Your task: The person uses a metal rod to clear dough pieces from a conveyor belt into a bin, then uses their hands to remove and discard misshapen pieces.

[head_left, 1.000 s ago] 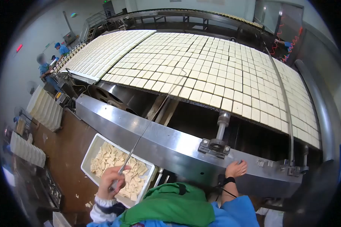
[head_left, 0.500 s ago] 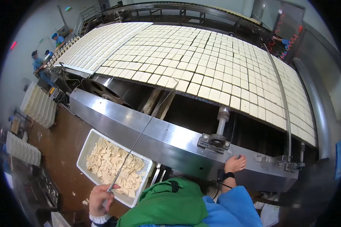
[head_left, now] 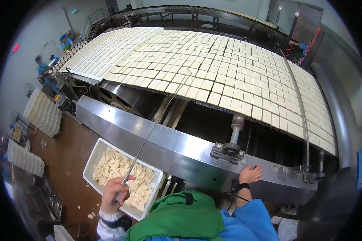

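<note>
You've got two bare hands [head_left: 250, 174], one thin metal rod [head_left: 134, 164], one white plastic bin [head_left: 91, 158], uncountable pale rectangular slabs [head_left: 214, 99].

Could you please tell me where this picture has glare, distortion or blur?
Head view: glare brightens the steel beam; head view: the beam appears bowed, probably by the wide lens, with black corners; head view: the lower left edge looks blurred, and the far end of the rod is faint against the pale slabs.

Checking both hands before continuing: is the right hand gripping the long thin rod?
No, the left hand grips the rod, while the right hand is apart from it, at the steel beam.
</note>
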Motion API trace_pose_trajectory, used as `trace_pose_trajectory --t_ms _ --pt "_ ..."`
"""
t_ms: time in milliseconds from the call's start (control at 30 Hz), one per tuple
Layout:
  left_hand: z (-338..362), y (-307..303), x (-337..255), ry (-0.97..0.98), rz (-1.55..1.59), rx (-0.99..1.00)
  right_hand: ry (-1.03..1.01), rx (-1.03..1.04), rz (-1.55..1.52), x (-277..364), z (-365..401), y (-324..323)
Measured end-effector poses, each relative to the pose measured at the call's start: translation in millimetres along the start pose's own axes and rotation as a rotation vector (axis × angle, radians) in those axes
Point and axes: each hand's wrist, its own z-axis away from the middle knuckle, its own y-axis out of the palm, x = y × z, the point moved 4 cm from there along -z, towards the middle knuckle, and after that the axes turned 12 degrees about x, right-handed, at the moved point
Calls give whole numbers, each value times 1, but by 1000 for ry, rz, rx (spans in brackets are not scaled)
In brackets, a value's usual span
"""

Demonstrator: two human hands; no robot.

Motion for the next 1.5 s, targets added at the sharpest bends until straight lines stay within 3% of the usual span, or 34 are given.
trace_pose_trajectory --t_ms 267,467,967,1500 --pt "-85 11 -28 17 -40 78 73 143 45 26 14 -11" --pt "-137 11 -34 -15 -39 151 17 77 51 40 28 -8" --pt "-170 -15 -49 -14 394 268 8 68 68 77 58 -3" --pt "-174 -31 -80 -44 137 308 9 54 77 111 87 10"
